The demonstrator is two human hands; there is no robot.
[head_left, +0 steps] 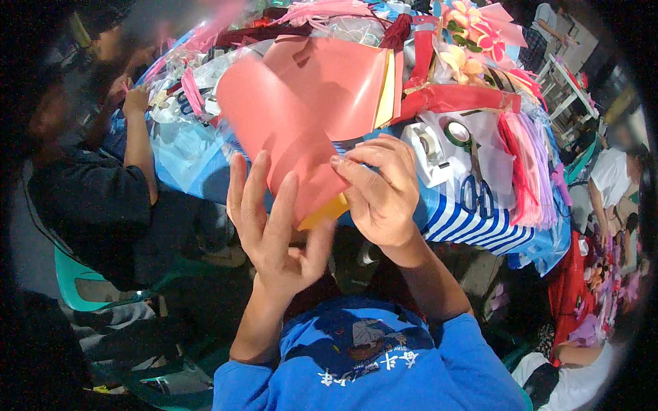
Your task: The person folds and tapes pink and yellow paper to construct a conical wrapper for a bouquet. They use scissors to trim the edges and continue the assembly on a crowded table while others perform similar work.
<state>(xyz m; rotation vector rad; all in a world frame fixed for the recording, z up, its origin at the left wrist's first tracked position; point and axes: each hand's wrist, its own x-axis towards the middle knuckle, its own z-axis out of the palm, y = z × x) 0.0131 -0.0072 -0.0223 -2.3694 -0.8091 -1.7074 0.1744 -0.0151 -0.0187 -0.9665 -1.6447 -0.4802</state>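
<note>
A coral-pink sheet (267,113), curved and partly rolled, is held up in front of me. At its lower tip a yellow patch (325,212) shows. My left hand (277,236) supports its lower left side, fingers spread along it and thumb near the yellow tip. My right hand (384,188) pinches its right edge between thumb and fingers. Behind it on the table lies another coral-pink sheet (343,75), with yellow sheets (388,85) showing along its right edge.
Right of my hands lie a white tape dispenser (428,154), a green tape roll (457,133), dark-blue-handled scissors (476,195) and pink and purple strips (528,171). Artificial flowers (473,41) and red ribbon (456,98) are farther back. Another person's arm (140,147) reaches in from the left.
</note>
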